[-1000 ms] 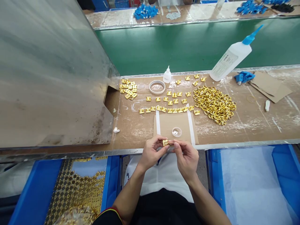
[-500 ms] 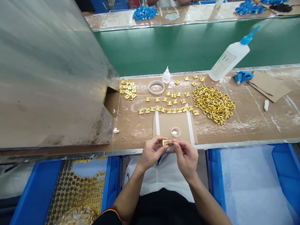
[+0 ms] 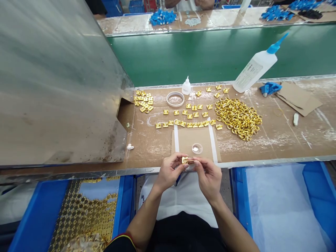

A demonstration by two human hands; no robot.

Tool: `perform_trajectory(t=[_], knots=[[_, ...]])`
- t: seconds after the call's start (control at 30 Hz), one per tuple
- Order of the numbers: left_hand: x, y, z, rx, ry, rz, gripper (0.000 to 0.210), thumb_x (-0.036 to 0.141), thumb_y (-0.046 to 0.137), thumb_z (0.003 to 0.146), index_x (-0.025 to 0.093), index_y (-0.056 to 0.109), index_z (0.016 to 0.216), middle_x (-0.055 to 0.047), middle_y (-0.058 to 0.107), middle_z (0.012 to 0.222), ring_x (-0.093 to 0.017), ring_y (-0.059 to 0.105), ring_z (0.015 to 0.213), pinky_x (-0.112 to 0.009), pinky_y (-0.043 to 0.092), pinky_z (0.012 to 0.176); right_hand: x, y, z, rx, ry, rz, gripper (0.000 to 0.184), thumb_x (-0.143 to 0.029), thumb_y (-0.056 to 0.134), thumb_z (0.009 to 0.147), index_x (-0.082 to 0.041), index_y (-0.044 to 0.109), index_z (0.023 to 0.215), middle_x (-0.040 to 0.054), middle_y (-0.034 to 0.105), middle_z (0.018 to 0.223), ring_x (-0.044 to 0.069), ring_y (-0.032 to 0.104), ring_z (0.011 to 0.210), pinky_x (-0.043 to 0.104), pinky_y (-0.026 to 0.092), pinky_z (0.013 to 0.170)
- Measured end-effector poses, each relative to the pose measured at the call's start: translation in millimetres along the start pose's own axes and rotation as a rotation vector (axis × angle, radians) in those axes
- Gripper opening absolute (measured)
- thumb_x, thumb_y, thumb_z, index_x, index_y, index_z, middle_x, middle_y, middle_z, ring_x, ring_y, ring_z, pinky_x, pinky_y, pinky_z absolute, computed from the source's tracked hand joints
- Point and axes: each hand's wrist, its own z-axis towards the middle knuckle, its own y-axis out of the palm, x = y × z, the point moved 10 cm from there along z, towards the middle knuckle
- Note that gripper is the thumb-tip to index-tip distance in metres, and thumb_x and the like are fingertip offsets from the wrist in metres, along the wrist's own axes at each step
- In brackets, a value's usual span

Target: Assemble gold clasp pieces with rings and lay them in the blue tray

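Note:
My left hand (image 3: 170, 171) is closed, with thumb and fingers pinching a small shiny gold metal piece (image 3: 184, 160) at the bench's front edge. From the right, the closed fingers of my right hand (image 3: 209, 175) hold a thin copper-coloured stick (image 3: 190, 162). Its tip meets or overlaps the gold piece; whether they touch cannot be made out. Just beyond my hands, a small round clear cup (image 3: 197, 148) with something white in it sits on a taped cardboard sheet (image 3: 183, 140). Behind it runs a row of similar gold pieces (image 3: 195, 125), with more scattered further back.
A heap of gold rings (image 3: 238, 119) lies to the right. Behind stand a small dropper bottle (image 3: 186, 86), a tape roll (image 3: 175, 99) and a large tilted bottle (image 3: 254, 70). A metal housing (image 3: 60, 87) blocks the left. Blue bins (image 3: 126, 199) flank my lap.
The stick in my right hand has shifted slightly left, over the gold piece. Both hands stay in nearly the same place, and the camera view has tilted slightly.

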Motion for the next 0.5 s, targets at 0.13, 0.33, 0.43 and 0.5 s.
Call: perform_trajectory(t=[0.13,0.33,0.43,0.5], knots=[[-1.8,0.5,-0.7,-0.007,-0.017,-0.001,0.028,0.032,0.078,0.083,0.015,0.07,0.104,-0.007,0.076,0.089,-0.018,0.074,0.079,-0.023,0.057,0.069,3.3,-0.6,-0.1,-0.003,0.012,0.011,0.016,-0.032,0.063,0.1,-0.022,0.075,0.096,0.0055,0.082,0.088,0.02,0.08,0.073,0.027,0.066,0.061],[-1.6,0.3,-0.9,-0.001,-0.032,0.016,0.029,0.033,0.077,0.083,0.014,0.07,0.105,-0.006,0.073,0.084,-0.016,0.07,0.073,-0.023,0.055,0.064,2.9,0.0,-1.2,-0.011,-0.001,0.024,0.012,-0.026,0.063,0.1,-0.023,0.075,0.099,0.0046,0.082,0.091,0.02,0.08,0.077,0.026,0.064,0.06],[-0.3,-0.2,-0.7,0.006,-0.027,0.036,0.029,0.033,0.077,0.083,0.014,0.071,0.104,-0.004,0.069,0.078,-0.015,0.067,0.07,-0.022,0.054,0.063,1.3,-5.0,1.6,-0.022,-0.018,0.003,0.012,-0.023,0.062,0.1,-0.024,0.074,0.099,0.0034,0.082,0.091,0.018,0.078,0.074,0.025,0.062,0.058],[1.5,-1.0,-0.7,0.016,-0.011,0.051,0.029,0.033,0.078,0.083,0.014,0.071,0.103,-0.003,0.067,0.077,-0.014,0.065,0.069,-0.022,0.053,0.063,0.6,-16.3,7.2,0.023,-0.044,-0.036,0.013,-0.022,0.062,0.1,-0.024,0.074,0.1,0.0033,0.081,0.091,0.018,0.077,0.073,0.026,0.06,0.058]])
